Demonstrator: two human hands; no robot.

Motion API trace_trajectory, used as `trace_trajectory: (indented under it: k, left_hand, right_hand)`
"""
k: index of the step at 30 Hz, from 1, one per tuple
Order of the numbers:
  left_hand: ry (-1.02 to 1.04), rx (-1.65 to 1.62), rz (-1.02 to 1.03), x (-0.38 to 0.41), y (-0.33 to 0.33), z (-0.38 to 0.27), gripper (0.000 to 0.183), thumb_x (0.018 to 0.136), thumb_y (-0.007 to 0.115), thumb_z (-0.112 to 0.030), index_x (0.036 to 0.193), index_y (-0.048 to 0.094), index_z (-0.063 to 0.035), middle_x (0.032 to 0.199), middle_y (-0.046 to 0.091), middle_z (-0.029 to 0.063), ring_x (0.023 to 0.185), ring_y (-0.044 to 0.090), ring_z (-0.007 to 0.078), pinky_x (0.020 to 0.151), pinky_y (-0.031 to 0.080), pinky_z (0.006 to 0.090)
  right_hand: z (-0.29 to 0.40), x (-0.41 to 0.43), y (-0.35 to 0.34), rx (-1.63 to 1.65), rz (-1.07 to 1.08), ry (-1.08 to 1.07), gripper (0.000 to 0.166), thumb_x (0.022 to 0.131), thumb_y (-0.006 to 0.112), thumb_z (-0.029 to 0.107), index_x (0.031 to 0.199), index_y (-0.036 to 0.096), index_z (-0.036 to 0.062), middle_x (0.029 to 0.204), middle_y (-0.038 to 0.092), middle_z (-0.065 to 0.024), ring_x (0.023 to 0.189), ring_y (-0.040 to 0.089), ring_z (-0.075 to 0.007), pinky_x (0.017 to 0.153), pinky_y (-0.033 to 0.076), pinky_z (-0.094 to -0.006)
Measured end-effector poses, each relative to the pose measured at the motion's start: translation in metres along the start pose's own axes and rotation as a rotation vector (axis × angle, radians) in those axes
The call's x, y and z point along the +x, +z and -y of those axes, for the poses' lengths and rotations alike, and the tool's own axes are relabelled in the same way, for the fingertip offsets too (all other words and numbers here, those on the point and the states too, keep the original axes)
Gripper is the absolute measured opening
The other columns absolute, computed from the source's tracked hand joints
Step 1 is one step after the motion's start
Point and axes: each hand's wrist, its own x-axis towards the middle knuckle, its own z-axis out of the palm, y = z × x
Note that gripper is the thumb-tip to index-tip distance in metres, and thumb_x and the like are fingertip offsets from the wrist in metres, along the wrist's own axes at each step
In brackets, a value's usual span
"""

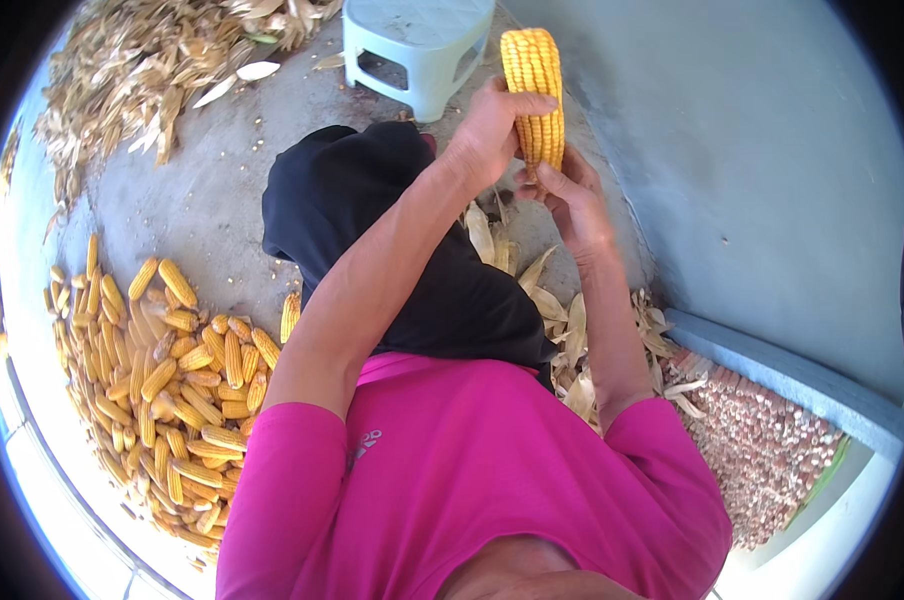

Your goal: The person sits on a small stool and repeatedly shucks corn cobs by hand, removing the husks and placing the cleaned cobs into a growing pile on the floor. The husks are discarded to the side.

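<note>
A husked ear of yellow corn [533, 71] is held upright in front of me, near the top of the view, between both hands. My left hand [495, 124] grips its side, the thumb lying across the kernels. Around the base of the ear are the fingers of my right hand [576, 191], with the thumb on the lowest kernels. Dry corn husks [576, 330] lie on the floor below my right hand, partly hidden by my forearm and my black trousers [422, 277].
A light blue plastic stool [422, 45] stands just ahead. At the left is a large pile of husked corn ears [189, 397]; above it, a heap of dry husks [122, 82]. A wall [759, 150] rises at the right, near many stacked corncobs [767, 442].
</note>
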Motion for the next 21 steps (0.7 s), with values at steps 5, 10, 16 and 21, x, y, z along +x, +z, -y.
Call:
trace_trajectory:
  k: [5,10,16,21]
  left_hand:
    - [0.199,-0.252,-0.16,-0.013,-0.013,-0.042,0.033,0.077,0.056,-0.004,0.107,0.045,0.0,0.096,0.052,0.009,0.09,0.051,0.0215,0.082,0.042,0.0379]
    - [0.501,-0.62,-0.14,-0.078,-0.013,-0.122,0.03,0.085,0.049,-0.023,0.103,0.045,0.0012,0.093,0.054,0.0155,0.089,0.054,0.0302,0.084,0.043,0.0448]
    - [0.72,-0.326,-0.667,-0.229,-0.103,-0.154,0.045,0.084,0.05,-0.034,0.11,0.04,0.0017,0.085,0.053,0.015,0.071,0.058,0.025,0.058,0.052,0.0367]
    - [0.549,-0.3,-1.398,-0.371,-0.216,-0.075,0.046,0.083,0.056,-0.028,0.113,0.033,-0.0014,0.083,0.048,0.0109,0.067,0.053,0.0191,0.05,0.05,0.032]
  right_hand:
    - [-0.026,-0.007,0.0,-0.075,-0.098,0.075,0.025,0.082,0.058,0.016,0.097,0.055,-0.0038,0.072,0.054,-0.0044,0.058,0.052,-0.0131,0.055,0.044,-0.0257]
    - [-0.075,-0.016,-0.031,-0.346,-0.185,0.162,0.017,0.086,0.053,0.013,0.092,0.056,-0.0017,0.057,0.042,0.0018,0.048,0.039,-0.0071,0.046,0.039,-0.024]
    - [-0.147,-0.046,-0.094,-0.593,-0.15,0.406,0.008,0.081,0.052,0.009,0.083,0.057,0.0039,0.056,0.045,0.0007,0.046,0.041,-0.0074,0.038,0.036,-0.0222]
    - [-0.159,-0.04,-0.122,-0.664,-0.237,0.488,0.005,0.079,0.054,0.01,0.079,0.056,0.0055,0.056,0.045,0.0007,0.047,0.042,-0.0078,0.039,0.035,-0.0221]
